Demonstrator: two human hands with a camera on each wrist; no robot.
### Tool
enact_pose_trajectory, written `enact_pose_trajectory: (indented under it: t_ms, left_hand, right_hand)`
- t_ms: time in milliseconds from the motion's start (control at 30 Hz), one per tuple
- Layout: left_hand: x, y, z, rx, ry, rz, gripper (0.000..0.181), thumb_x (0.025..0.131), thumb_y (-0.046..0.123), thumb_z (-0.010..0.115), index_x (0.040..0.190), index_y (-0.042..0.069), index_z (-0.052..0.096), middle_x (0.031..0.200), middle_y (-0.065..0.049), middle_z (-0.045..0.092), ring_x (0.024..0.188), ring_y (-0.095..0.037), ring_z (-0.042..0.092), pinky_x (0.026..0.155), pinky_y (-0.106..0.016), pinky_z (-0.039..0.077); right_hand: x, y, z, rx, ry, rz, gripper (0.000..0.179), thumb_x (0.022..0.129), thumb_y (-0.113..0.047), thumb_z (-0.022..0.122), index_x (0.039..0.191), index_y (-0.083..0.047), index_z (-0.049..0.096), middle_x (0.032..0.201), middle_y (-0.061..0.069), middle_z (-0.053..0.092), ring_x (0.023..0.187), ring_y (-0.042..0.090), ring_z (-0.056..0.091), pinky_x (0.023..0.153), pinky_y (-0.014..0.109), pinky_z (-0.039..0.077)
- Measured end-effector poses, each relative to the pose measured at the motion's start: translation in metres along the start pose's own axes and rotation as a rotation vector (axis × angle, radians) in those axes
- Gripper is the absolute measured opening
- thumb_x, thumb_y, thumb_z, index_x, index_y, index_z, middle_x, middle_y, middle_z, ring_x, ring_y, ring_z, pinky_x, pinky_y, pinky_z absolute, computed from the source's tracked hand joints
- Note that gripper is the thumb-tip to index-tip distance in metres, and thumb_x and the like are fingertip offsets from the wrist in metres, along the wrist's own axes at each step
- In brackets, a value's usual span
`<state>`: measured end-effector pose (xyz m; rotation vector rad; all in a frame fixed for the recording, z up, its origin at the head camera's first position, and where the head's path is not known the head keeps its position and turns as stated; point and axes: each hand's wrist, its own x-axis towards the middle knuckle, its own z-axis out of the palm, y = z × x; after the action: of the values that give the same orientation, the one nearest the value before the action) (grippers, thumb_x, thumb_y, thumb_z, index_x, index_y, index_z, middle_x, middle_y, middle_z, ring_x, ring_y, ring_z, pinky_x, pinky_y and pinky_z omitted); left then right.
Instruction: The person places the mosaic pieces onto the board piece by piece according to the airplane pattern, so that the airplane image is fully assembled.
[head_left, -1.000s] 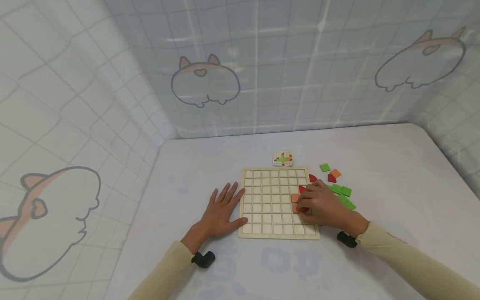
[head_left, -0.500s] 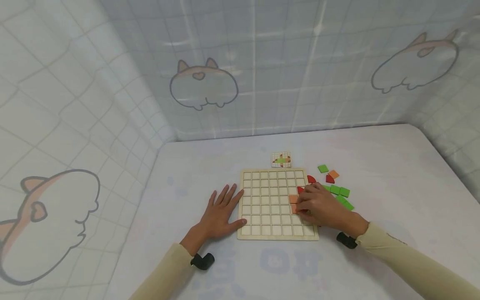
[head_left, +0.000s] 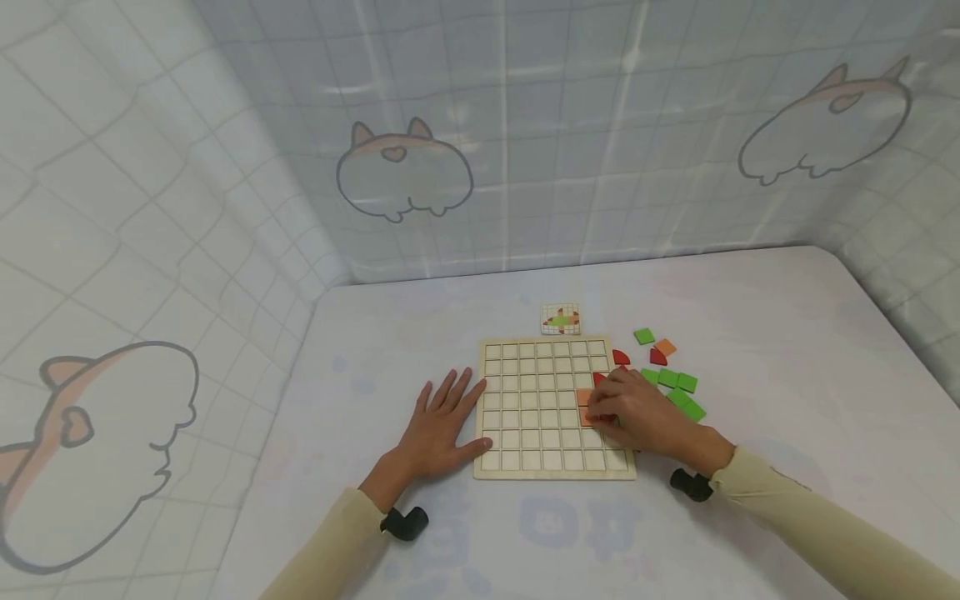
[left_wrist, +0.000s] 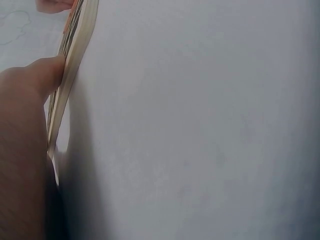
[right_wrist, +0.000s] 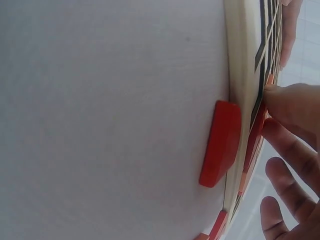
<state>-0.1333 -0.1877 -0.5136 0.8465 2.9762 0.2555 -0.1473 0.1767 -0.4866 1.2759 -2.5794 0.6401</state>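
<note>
A square wooden grid board (head_left: 525, 402) lies on the table. My left hand (head_left: 441, 429) rests with spread fingers at its left edge, the thumb (left_wrist: 49, 72) touching the rim. Over the right columns, my right hand (head_left: 647, 412) pinches a red piece (right_wrist: 255, 136) between thumb and index finger, low against the board; its outline is partly hidden. The other fingers are raised apart from it. Two orange square tiles (head_left: 584, 397) sit in cells just left of the fingertips. A red piece (head_left: 598, 379) shows behind them, partly covered by the hand.
Behind the board lies a small pattern card (head_left: 560, 320). To the right are loose green tiles (head_left: 678, 398), an orange tile (head_left: 665, 347) and red quarter-round pieces (head_left: 621, 357). Another red piece (right_wrist: 220, 144) lies against the board's near right edge. A patterned curtain wall (head_left: 540, 167) stands behind.
The head view has shifted slightly. My right fingers stay at nearly the same spot, making small adjustments at the red piece. The left hand has kept its place.
</note>
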Motion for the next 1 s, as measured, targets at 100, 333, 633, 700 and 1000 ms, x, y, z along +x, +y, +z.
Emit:
enact_pose_trajectory:
  t_ms: [100,333,633,700,1000]
  left_hand:
    - [0.0,0.0,-0.001,0.001,0.006,0.0,0.089,0.091,0.074,0.037,0.16,0.022,0.013,0.165,-0.006,0.006,0.15,-0.028,0.001,0.113,-0.059,0.003]
    - [-0.001,0.001,-0.001,-0.003,-0.007,-0.002,0.089,0.091,0.075,0.035,0.16,0.023,0.011,0.165,-0.006,0.004,0.15,-0.028,0.0,0.114,-0.059,0.002]
    - [-0.002,0.003,-0.007,0.005,-0.007,-0.002,0.088,0.092,0.073,0.036,0.16,0.022,0.012,0.165,-0.007,0.006,0.149,-0.029,0.003,0.114,-0.06,0.005]
    - [-0.001,0.003,-0.008,0.007,-0.007,-0.003,0.088,0.092,0.072,0.037,0.16,0.021,0.013,0.165,-0.007,0.006,0.149,-0.029,0.003,0.114,-0.06,0.005]
    - [0.0,0.003,-0.006,-0.006,-0.009,-0.006,0.088,0.092,0.074,0.035,0.16,0.022,0.011,0.165,-0.006,0.005,0.149,-0.028,0.002,0.114,-0.059,0.003]
  right_hand:
    - [-0.001,-0.001,0.0,0.002,0.002,0.014,0.013,0.075,-0.018,0.087,0.086,-0.016,0.08,0.089,-0.008,0.065,0.091,0.016,0.053,0.08,0.038,0.043]
    - [-0.008,-0.001,-0.003,-0.035,-0.004,0.06,0.013,0.073,-0.018,0.088,0.081,-0.019,0.078,0.086,-0.01,0.062,0.087,0.014,0.048,0.071,0.034,0.04]
    - [-0.032,0.006,-0.012,-0.05,0.03,0.137,0.017,0.073,-0.018,0.087,0.088,-0.019,0.078,0.089,-0.01,0.064,0.09,0.014,0.053,0.079,0.037,0.045]
    - [-0.037,0.008,-0.015,-0.061,0.027,0.162,0.018,0.073,-0.018,0.087,0.087,-0.02,0.077,0.089,-0.01,0.063,0.091,0.015,0.054,0.081,0.039,0.045]
    - [-0.055,0.015,-0.025,-0.103,0.019,0.273,0.024,0.07,-0.015,0.089,0.091,-0.018,0.077,0.097,-0.003,0.063,0.096,0.021,0.053,0.077,0.043,0.044]
